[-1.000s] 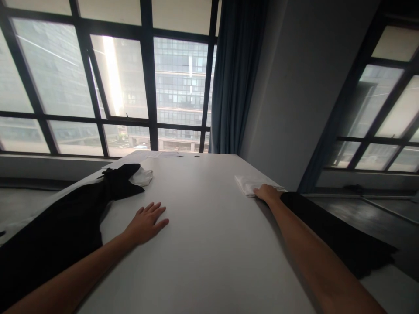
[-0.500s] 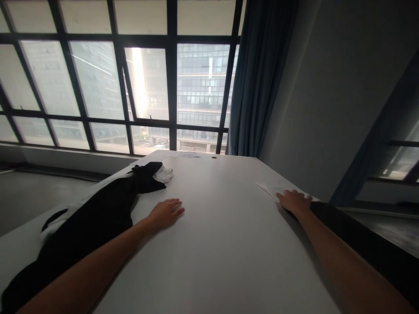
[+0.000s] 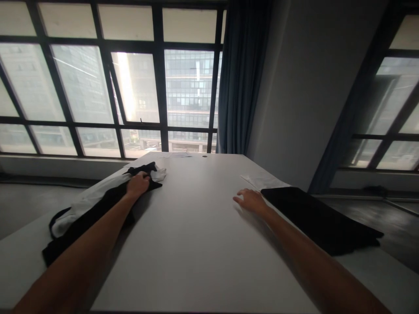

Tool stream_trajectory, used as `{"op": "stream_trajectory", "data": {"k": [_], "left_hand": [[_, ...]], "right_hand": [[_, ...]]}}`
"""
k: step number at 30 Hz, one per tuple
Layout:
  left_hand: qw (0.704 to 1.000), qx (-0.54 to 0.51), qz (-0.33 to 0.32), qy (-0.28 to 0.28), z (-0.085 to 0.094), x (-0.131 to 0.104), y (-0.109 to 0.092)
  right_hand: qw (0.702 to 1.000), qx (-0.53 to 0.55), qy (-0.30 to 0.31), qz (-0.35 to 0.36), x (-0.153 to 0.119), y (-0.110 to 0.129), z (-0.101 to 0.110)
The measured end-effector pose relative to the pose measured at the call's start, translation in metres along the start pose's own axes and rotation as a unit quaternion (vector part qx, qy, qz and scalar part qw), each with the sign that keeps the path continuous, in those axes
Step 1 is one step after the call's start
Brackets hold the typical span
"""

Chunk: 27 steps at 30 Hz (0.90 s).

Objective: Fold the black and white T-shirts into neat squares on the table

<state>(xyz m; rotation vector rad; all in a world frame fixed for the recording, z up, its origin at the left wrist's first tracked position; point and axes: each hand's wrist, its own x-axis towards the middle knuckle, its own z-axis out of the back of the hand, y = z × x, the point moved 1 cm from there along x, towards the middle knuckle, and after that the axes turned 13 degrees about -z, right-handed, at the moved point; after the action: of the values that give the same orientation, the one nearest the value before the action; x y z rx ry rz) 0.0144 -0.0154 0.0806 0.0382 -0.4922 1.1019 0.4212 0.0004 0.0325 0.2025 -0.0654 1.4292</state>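
Observation:
My left hand [image 3: 138, 184] is closed on the upper end of a black garment [image 3: 114, 196] at the left of the white table [image 3: 196, 235]. White cloth [image 3: 94, 192] lies along and partly under that garment. Over the table's right half, my right hand [image 3: 251, 200] has its fingers apart and holds nothing. Just right of it lies a flat black cloth [image 3: 317, 218], with a thin white piece [image 3: 265, 179] beyond its far end.
Papers [image 3: 178, 155] and a small dark round spot [image 3: 204, 156] are at the table's far edge. Behind stand windows, a blue curtain [image 3: 235, 87] and a grey pillar [image 3: 281, 96].
My left hand has moved forward and left onto the black garment and closed on it. My right hand has left the black cloth and moved left. The view has turned slightly right.

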Motion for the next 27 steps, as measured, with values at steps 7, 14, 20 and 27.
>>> {"op": "stream_trajectory", "data": {"k": [7, 14, 20, 27], "left_hand": [[0.941, -0.166, -0.229, 0.184, -0.068, -0.007, -0.093], [0.974, -0.007, -0.165, 0.155, -0.068, -0.015, -0.036], [0.984, 0.045, 0.0, 0.174, -0.057, -0.019, 0.034], [0.993, 0.113, 0.014, 0.009, -0.046, -0.017, 0.026]], "right_hand": [[0.992, 0.087, -0.042, 0.079, -0.021, 0.034, -0.013], [0.99, 0.081, 0.019, 0.111, -0.022, 0.017, -0.02], [0.998, 0.061, -0.005, 0.025, -0.001, -0.008, -0.014], [0.984, 0.091, -0.086, -0.126, -0.001, -0.046, 0.006]]}}
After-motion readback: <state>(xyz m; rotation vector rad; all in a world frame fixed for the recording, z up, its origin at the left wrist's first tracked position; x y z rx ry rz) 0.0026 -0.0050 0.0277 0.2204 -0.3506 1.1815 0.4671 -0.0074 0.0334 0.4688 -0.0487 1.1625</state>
